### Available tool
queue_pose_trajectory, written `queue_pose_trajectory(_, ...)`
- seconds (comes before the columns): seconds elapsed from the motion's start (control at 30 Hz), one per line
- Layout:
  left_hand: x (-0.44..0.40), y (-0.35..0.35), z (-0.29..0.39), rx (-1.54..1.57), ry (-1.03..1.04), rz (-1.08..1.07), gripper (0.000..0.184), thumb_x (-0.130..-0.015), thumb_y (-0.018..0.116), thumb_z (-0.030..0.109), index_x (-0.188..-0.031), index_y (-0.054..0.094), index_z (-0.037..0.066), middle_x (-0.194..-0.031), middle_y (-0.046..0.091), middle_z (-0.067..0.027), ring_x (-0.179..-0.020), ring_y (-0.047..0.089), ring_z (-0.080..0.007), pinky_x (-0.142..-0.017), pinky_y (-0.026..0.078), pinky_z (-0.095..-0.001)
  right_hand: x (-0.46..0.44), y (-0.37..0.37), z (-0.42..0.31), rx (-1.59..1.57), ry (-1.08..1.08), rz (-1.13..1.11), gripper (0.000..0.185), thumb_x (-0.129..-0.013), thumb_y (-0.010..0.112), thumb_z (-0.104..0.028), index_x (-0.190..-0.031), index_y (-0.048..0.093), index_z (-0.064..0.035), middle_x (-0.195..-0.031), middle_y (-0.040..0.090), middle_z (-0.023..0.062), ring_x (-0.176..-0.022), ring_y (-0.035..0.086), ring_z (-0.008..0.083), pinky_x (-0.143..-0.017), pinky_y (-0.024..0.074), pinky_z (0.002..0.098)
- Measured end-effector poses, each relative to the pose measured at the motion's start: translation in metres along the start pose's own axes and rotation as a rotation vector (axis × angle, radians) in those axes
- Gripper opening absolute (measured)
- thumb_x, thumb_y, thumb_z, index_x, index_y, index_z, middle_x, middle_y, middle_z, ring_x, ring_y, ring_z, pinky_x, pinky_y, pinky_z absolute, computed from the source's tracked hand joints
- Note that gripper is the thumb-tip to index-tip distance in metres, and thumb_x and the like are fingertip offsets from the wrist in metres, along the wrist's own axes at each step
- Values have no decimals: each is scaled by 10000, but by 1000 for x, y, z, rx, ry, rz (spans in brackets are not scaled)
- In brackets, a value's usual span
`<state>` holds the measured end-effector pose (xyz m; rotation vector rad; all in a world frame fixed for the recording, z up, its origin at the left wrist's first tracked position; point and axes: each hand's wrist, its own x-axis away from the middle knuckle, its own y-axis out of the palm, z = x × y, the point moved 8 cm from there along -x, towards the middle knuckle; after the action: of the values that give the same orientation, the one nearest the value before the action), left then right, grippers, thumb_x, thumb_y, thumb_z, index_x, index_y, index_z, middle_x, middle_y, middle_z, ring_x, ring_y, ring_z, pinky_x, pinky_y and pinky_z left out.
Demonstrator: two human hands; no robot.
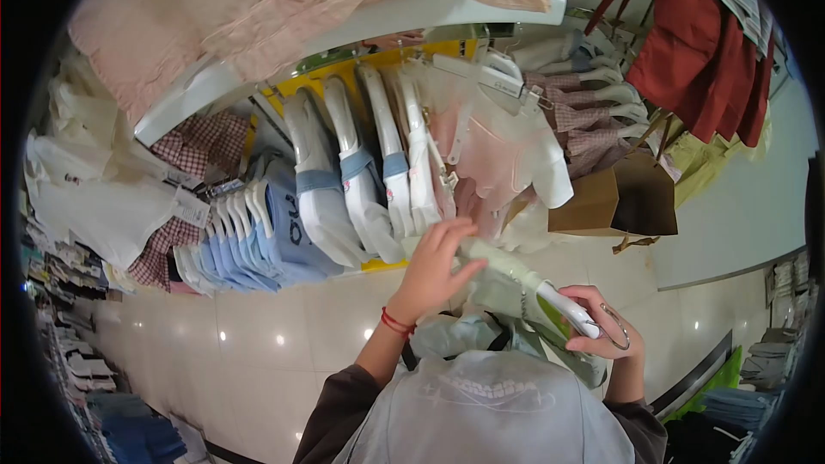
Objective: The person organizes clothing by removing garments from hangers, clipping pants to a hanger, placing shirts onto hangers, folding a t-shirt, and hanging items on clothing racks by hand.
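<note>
My right hand [612, 325] grips a white hanger [563, 302] near its metal hook, which curves over the back of the hand. A pale green garment [503, 259] hangs on this hanger and drapes down in front of my body; its lower part is partly hidden. My left hand [434, 268], with a red cord at the wrist, is at the garment's far end. Its thumb stands apart from the fingers, and I cannot tell whether it touches the cloth. Just beyond it hang white tops with blue collars [357, 198] and a pink garment with sheer white fabric [490, 150].
A white shelf [481, 9] with pale pink clothes spans the top. Light blue tops [288, 215] hang at left, checked garments [589, 116] at right. A brown paper bag [593, 202] and red garments [696, 51] are at right. Folded jeans [137, 434] lie lower left.
</note>
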<state>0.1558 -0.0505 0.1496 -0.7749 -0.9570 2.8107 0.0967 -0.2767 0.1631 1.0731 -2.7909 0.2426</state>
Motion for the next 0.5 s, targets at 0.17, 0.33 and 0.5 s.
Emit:
queue_pose_trajectory(0.17,-77,-6,-25,-33,-3,239,487,-768,663,143,-1170,442,-21,-1178,470,-183,-1115,448,-327,-948,363,-365,5,3,24,87,8,108,713,-754,714,-77,-1323,285,-70,-1188,408,78,-988,472,162,-802,430,290)
queue_pose_trajectory(0.33,-161,-6,-41,42,-168,240,702,-795,652,270,-1313,270,-10,-1194,461,-221,-1047,521,-315,-846,441,-370,13,5,50,-195,53,65,734,-769,673,-5,-1357,243,-91,-1266,386,98,-1008,483,159,-802,449,285)
queue_pose_trajectory(0.5,-214,21,-62,181,-248,229,820,-795,635,389,-1357,174,10,-1081,547,-258,-995,569,-345,-832,454,-386,18,-22,38,-369,-20,125,655,-828,555,12,-1372,205,-92,-1265,406,149,-840,587,168,-668,502,268)
